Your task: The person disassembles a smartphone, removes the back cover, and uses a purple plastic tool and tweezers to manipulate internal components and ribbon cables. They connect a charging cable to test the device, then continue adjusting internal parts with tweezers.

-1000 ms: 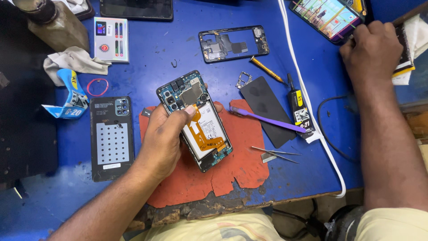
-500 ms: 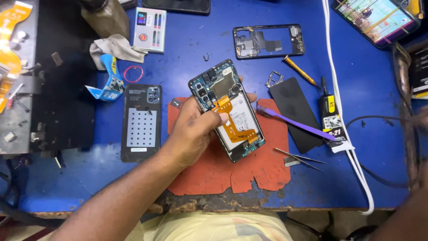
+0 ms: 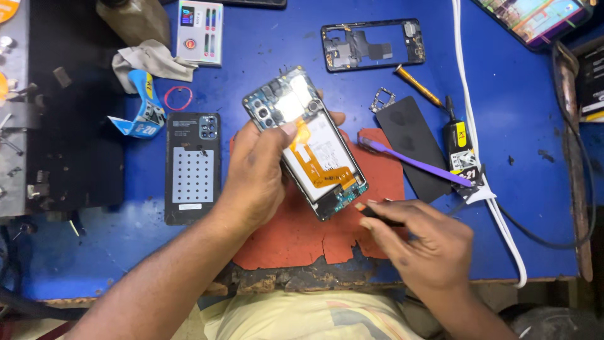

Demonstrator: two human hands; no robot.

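We see the left hand (image 3: 258,179) gripping the opened phone (image 3: 306,142), tilted above the red mat (image 3: 302,236) near the table's front edge. Just beside the phone's lower end, the right hand (image 3: 421,242) pinches a small dark tool (image 3: 377,214).

Opened phone (image 3: 306,141) on the mat (image 3: 296,236) — back cover (image 3: 192,167) left, spudger (image 3: 412,160) right, frame (image 3: 372,44) behind.

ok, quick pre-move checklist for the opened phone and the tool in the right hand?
1. Left hand grips the opened phone: ok.
2. Phone lifted and tilted over the red mat: ok.
3. Right hand holds a dark tool, tip beside the phone's lower end: ok.
4. Tool tip touching the board: cannot tell.
5. Orange flex cable uncovered: ok.
6. Purple pry tool clear of both hands: ok.
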